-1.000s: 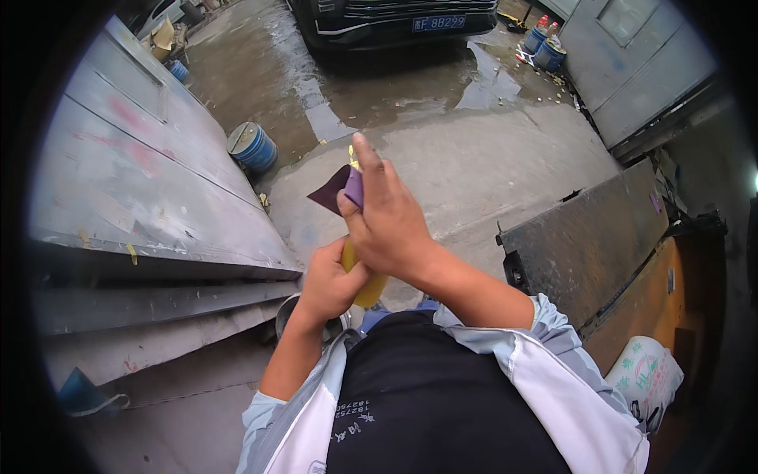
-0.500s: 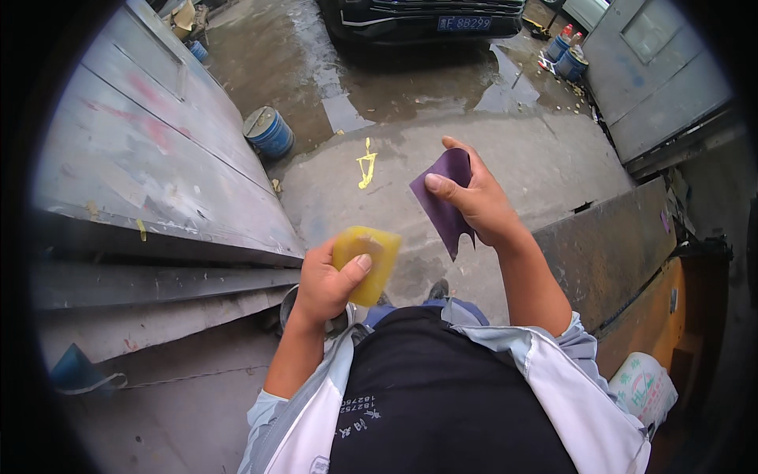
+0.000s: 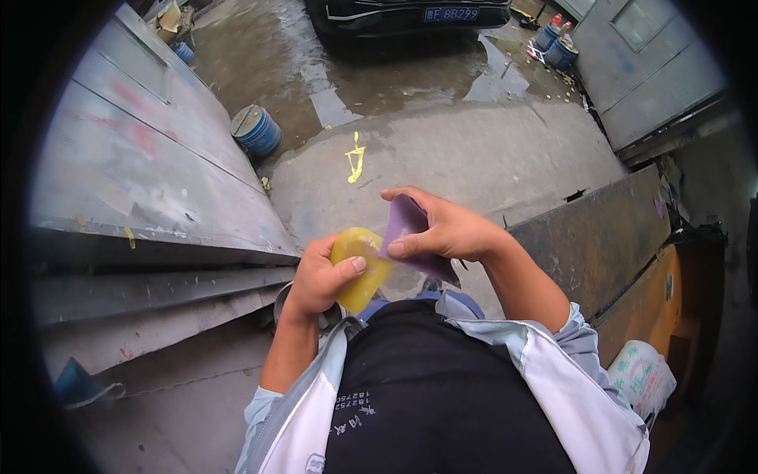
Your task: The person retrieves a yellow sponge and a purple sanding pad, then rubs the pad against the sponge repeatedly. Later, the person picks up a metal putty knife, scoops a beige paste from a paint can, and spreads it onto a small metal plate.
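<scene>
My left hand (image 3: 316,278) is closed round a yellow, round-cornered sanding block (image 3: 362,294), with its thumb across the face. A pale, worn patch shows near the block's far end. In my right hand (image 3: 456,231) is a bent sheet of purple sandpaper (image 3: 406,215), pinched between thumb and fingers. The sheet's left edge meets or overlaps the right edge of the block; I cannot tell whether they press together. My right fingers behind the sheet are partly hidden.
Grey metal panels (image 3: 150,150) rise on the left. A blue drum (image 3: 257,133) stands beyond them, near yellow tape scraps (image 3: 357,162) on the concrete. A dark car (image 3: 410,17) is parked ahead. To the right are a dark board (image 3: 596,229) and a white bag (image 3: 641,378).
My right hand has moved left and nearer to me, bringing the purple sandpaper against or over the block's edge. My left hand still holds the block, nearly in place.
</scene>
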A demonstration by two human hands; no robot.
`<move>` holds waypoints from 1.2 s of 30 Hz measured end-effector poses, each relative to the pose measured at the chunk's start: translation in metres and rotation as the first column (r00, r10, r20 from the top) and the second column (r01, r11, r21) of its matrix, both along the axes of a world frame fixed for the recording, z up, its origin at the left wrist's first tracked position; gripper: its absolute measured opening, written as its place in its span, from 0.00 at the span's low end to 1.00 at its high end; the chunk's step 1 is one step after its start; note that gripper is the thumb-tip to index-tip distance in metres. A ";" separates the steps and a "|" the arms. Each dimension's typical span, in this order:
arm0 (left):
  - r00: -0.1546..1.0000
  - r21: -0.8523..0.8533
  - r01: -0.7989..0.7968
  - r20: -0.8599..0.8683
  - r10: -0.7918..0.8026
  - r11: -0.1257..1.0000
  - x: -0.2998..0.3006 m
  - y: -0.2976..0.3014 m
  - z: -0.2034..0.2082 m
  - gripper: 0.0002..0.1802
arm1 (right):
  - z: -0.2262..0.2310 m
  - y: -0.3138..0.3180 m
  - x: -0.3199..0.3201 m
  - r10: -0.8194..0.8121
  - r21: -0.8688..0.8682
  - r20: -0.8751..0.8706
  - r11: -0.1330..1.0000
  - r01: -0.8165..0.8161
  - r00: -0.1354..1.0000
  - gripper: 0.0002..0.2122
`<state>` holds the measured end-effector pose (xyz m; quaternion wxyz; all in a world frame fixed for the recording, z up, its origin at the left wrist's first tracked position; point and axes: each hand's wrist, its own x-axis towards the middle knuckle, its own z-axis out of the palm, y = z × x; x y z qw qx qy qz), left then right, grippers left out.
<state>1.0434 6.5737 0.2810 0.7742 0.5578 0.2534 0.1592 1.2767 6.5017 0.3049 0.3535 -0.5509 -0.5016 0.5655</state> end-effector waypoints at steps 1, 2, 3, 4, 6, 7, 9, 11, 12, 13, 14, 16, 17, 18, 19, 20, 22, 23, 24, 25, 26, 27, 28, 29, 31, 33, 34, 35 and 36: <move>1.000 -0.023 -0.010 -0.007 0.010 1.000 -0.001 -0.002 -0.002 0.18 | 0.001 -0.003 -0.001 -0.009 -0.014 0.014 1.000 0.010 1.000 0.46; 1.000 -0.022 -0.024 0.005 0.024 0.999 0.001 -0.004 -0.002 0.18 | 0.007 0.001 -0.003 -0.041 0.030 0.105 0.999 0.038 0.994 0.45; 0.999 -0.021 -0.037 0.017 0.038 0.999 0.005 -0.006 -0.002 0.18 | 0.008 0.011 -0.005 -0.047 0.121 0.082 0.992 0.037 0.996 0.44; 0.998 -0.014 -0.050 0.033 0.050 0.999 0.009 -0.006 0.001 0.18 | 0.016 0.021 -0.009 -0.031 0.102 0.063 0.995 0.025 0.997 0.43; 0.997 -0.040 -0.045 0.058 0.048 0.998 0.006 -0.002 0.006 0.18 | 0.023 0.020 -0.012 -0.024 0.101 0.109 0.995 0.013 0.994 0.41; 0.996 -0.049 -0.045 0.073 0.048 0.998 0.003 0.003 0.008 0.18 | 0.022 0.013 -0.014 -0.033 0.124 0.174 0.992 0.011 0.984 0.41; 0.997 -0.013 -0.059 0.043 0.060 0.998 -0.003 0.010 0.003 0.18 | 0.009 -0.002 -0.007 0.014 -0.007 0.194 1.000 -0.013 0.981 0.42; 0.996 -0.005 -0.087 0.004 0.087 0.996 -0.006 0.007 0.003 0.18 | 0.000 -0.005 -0.007 -0.021 0.093 0.147 0.996 0.008 0.989 0.42; 0.992 -0.025 -0.112 0.053 0.113 0.993 -0.005 0.012 0.008 0.17 | 0.000 0.002 -0.003 -0.049 0.152 0.146 0.988 0.027 0.988 0.43; 0.990 -0.010 -0.129 0.063 0.129 0.992 -0.008 0.016 0.015 0.17 | 0.018 0.009 -0.005 -0.029 0.161 0.159 0.987 0.003 0.987 0.42; 0.989 0.006 -0.138 0.062 0.138 0.990 -0.011 0.019 0.021 0.17 | 0.026 0.014 -0.003 -0.043 0.160 0.170 0.987 0.015 0.985 0.42; 0.985 0.023 -0.157 0.082 0.155 0.987 -0.016 0.023 0.027 0.17 | 0.028 0.015 0.003 -0.087 0.122 0.194 0.990 0.064 0.977 0.43; 0.981 0.022 -0.171 0.099 0.168 0.985 -0.019 0.023 0.027 0.17 | 0.021 0.011 0.013 -0.112 0.082 0.205 0.992 0.097 0.972 0.44; 0.977 0.021 -0.185 0.115 0.181 0.983 -0.021 0.025 0.028 0.17 | 0.015 0.010 0.018 -0.135 0.042 0.218 0.991 0.129 0.967 0.45; 0.978 0.024 -0.183 0.105 0.180 0.983 -0.021 0.024 0.027 0.17 | 0.009 0.009 0.017 -0.192 0.051 0.202 0.981 0.186 0.960 0.45; 0.980 0.026 -0.181 0.094 0.178 0.983 -0.020 0.023 0.026 0.17 | 0.005 0.006 0.015 -0.249 0.059 0.187 0.968 0.242 0.950 0.46; 0.984 0.073 -0.175 0.051 0.171 0.982 -0.014 0.017 0.027 0.16 | 0.008 0.006 0.006 -0.341 0.129 0.156 0.937 0.323 0.927 0.49; 0.986 0.122 -0.168 0.023 0.167 0.978 -0.008 0.014 0.031 0.16 | 0.016 0.008 -0.004 -0.395 0.144 0.174 0.917 0.373 0.902 0.47; 0.987 0.171 -0.159 -0.005 0.162 0.972 -0.002 0.011 0.033 0.15 | 0.016 0.015 -0.015 -0.456 0.278 0.220 0.877 0.392 0.863 0.44; 0.991 0.263 -0.108 -0.050 0.125 0.959 0.003 0.008 0.032 0.15 | 0.016 0.021 -0.026 -0.521 0.406 0.254 0.822 0.399 0.815 0.40; 0.990 0.351 -0.060 -0.100 0.101 0.935 0.007 0.004 0.030 0.15 | 0.019 0.027 -0.038 -0.521 0.442 0.282 0.816 0.373 0.805 0.38; 0.985 0.433 -0.008 -0.151 0.081 0.901 0.011 -0.001 0.028 0.15 | 0.024 0.034 -0.050 -0.522 0.477 0.309 0.808 0.345 0.795 0.36; 0.986 0.447 0.007 -0.153 0.069 0.895 0.015 -0.006 0.022 0.14 | 0.028 0.038 -0.056 -0.527 0.512 0.340 0.799 0.316 0.779 0.34; 0.990 0.412 -0.030 -0.113 0.084 0.911 0.018 -0.010 0.021 0.14 | 0.024 0.041 -0.060 -0.555 0.543 0.330 0.773 0.328 0.763 0.33; 0.992 0.336 -0.105 -0.032 0.123 0.936 0.020 -0.014 0.021 0.14 | 0.008 0.046 -0.063 -0.608 0.604 0.308 0.719 0.343 0.732 0.31; 0.974 0.267 -0.228 0.055 0.221 0.936 0.013 -0.017 0.023 0.15 | -0.006 0.039 -0.051 -0.617 0.583 0.387 0.740 0.337 0.685 0.32; 0.957 0.232 -0.288 0.096 0.273 0.929 0.010 -0.017 0.026 0.16 | -0.014 0.035 -0.041 -0.610 0.539 0.420 0.764 0.356 0.672 0.31; 0.936 0.188 -0.347 0.130 0.327 0.919 0.005 -0.018 0.028 0.17 | -0.025 0.030 -0.034 -0.596 0.486 0.454 0.789 0.376 0.663 0.31; 0.938 0.288 -0.339 0.175 0.298 0.896 0.000 -0.016 0.032 0.14 | -0.037 0.025 -0.026 -0.611 0.470 0.422 0.779 0.415 0.670 0.32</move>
